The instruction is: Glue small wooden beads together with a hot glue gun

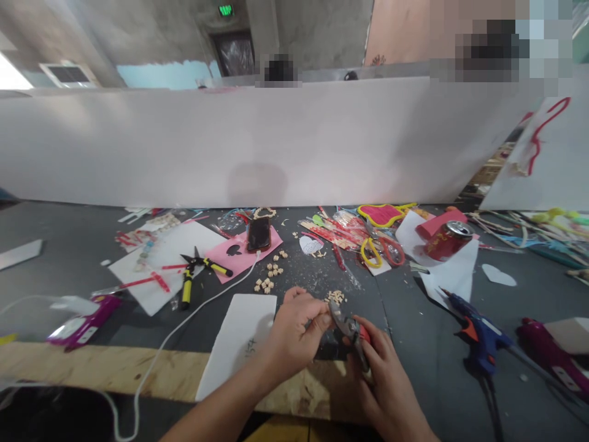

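Note:
My right hand (380,371) is wrapped around pruning shears (353,331) with red on the handle, their blades pointing up and left. At the blades, my left hand (301,328) is closed in a pinch on a small pale piece, mostly hidden by the fingers. Just beyond the blades lies a heap of short pale cut bits (337,298). Small pale cube-like clusters (271,273) sit farther left on the dark table. A white foam board (237,344) with handwriting lies beside and partly under my left forearm.
Yellow-black pliers (196,270), a phone (259,235) with a white cable and pink paper (225,258) lie left. Scissors (384,250), red patterned sticks (338,232), a soda can (448,239) and a blue glue gun (481,334) are right. A white partition (193,147) stands behind.

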The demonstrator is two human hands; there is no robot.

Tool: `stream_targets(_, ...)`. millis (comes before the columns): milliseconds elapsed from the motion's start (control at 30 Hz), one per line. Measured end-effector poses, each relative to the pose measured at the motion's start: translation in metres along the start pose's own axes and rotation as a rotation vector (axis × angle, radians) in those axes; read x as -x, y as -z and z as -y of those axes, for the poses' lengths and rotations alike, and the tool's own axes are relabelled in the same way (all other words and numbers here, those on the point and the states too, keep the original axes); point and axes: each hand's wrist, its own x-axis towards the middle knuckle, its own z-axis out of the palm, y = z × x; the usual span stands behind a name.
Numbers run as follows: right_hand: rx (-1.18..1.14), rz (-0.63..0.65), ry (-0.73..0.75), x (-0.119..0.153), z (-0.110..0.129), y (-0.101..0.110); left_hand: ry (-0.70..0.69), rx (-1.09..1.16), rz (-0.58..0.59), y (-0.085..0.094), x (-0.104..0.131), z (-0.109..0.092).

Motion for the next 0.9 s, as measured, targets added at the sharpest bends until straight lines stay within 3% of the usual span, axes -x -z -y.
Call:
stream_targets(267, -0.028, -0.168, -0.134, 0.004, -0.001, -0.010, -0.001, 0.024, 0.041, 0.003, 0.001, -0.002)
stream_targets(467, 0.068, -0.095, -0.088, -0.005, 0.002, -0.002, -0.037, 0.003, 0.040, 0.004, -0.002, -0.002)
stream_targets(900, 0.031, -0.087, -0.132, -0.006, -0.005, -0.004, 0.009, -0.045, 0.029, 0.001, 0.001, -0.003)
